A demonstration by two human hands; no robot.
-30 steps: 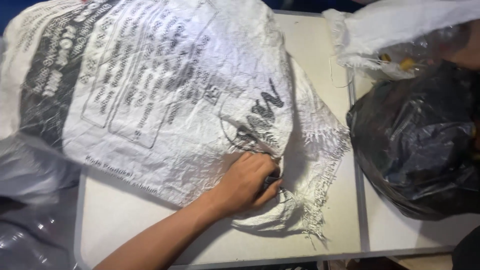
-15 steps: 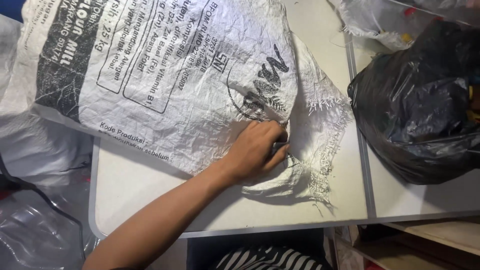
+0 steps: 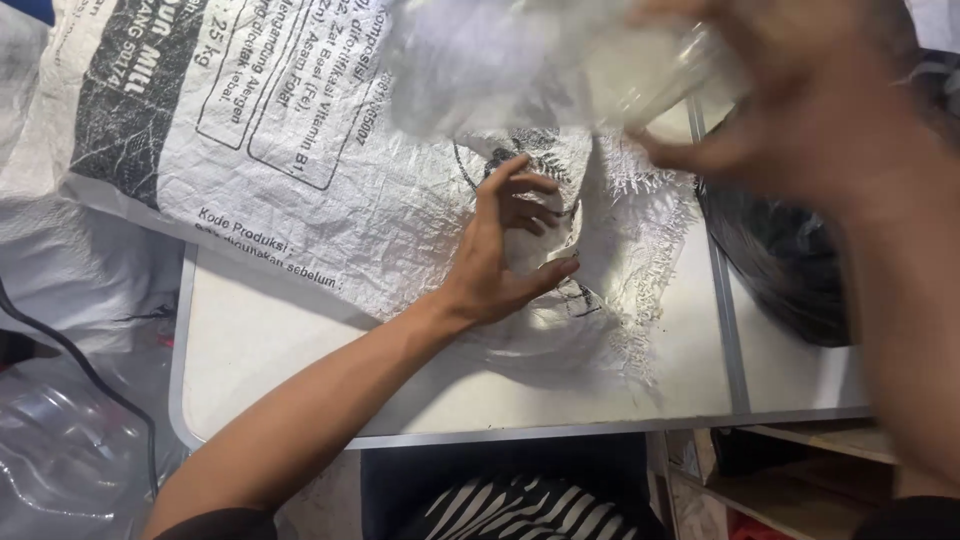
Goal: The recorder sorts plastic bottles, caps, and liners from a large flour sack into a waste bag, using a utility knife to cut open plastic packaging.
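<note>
A large white woven sack (image 3: 300, 130) with black print lies across the white table (image 3: 300, 370). Its frayed open end points toward the table's right side. My left hand (image 3: 510, 240) is at that open end, with fingers spread above and thumb below, holding the mouth of the sack apart. My right hand (image 3: 800, 110) is close to the camera at the upper right and blurred by motion. It grips a clear plastic item (image 3: 590, 70), also blurred, just above the sack's mouth. What kind of item it is cannot be told.
A full black plastic bag (image 3: 780, 270) sits on the table right of the sack. Clear plastic bags (image 3: 60, 440) and a black cable (image 3: 80, 370) lie left of the table. Wooden shelving (image 3: 790, 480) is below at the right.
My left hand has gone from a closed pinch on the sack's edge to spread fingers at its mouth. My right hand has come into view carrying a clear plastic item.
</note>
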